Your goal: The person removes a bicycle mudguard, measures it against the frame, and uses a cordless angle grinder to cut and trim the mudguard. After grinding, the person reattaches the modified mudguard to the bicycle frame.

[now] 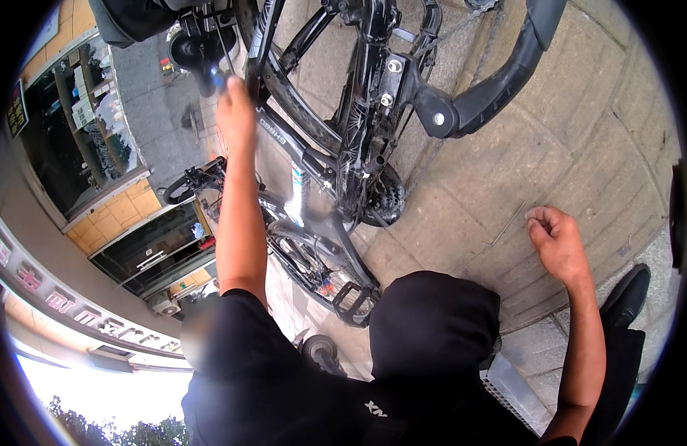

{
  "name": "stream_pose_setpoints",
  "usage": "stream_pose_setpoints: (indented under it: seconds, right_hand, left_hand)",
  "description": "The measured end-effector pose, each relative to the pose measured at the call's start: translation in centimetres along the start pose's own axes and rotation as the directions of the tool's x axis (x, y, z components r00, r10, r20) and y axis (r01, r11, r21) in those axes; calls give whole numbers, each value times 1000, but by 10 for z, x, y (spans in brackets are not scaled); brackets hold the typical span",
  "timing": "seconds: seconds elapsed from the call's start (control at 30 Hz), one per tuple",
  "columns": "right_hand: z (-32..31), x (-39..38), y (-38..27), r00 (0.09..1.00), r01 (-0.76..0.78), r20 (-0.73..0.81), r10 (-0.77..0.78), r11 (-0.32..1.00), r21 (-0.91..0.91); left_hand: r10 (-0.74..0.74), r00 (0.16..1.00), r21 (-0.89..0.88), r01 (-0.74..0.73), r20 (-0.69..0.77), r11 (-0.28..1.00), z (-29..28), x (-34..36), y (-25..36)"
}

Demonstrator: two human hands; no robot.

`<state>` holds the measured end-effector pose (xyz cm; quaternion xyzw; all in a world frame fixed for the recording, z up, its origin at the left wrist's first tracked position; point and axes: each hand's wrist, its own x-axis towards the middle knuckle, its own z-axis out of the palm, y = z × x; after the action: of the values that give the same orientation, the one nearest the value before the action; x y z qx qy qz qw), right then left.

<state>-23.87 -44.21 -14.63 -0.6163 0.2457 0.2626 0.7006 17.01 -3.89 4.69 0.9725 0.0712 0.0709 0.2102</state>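
Observation:
My left hand (236, 111) is raised at the upper left, its fingers closed beside a black bicycle frame (280, 137) with pale lettering. A thin rod and a bluish spot show at its fingertips, too blurred to name. A dark bicycle saddle (191, 53) appears just beyond. Down at the right, my right hand (558, 239) hangs over the paving with its fingers curled; whatever they hold, if anything, is hidden. Close to its fingertips is a thin bent line (510, 225), perhaps a wire. Between the hands stand the frame's bolted joint (388, 82) and a toothed sprocket (386, 197).
A thick black curved arm (500, 93) juts out at the upper right. Below the frame are another bicycle's parts and a black pedal (352, 303). Stone paving (462, 197) spreads to the right, with a dark shoe (627, 296) on it. Shopfront windows (83, 119) line the left.

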Motion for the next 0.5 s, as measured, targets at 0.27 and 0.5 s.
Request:
stream_pose_setpoints:
  seconds: [0.27, 0.5]
  right_hand:
    - [5, 4, -5, 998, -48, 33, 48, 999, 13]
    - [15, 1, -6, 999, -17, 38, 18, 999, -32]
  left_hand:
    - [178, 978, 272, -201, 109, 941, -4, 57, 40]
    - [-112, 911, -175, 195, 397, 965, 28, 64, 71]
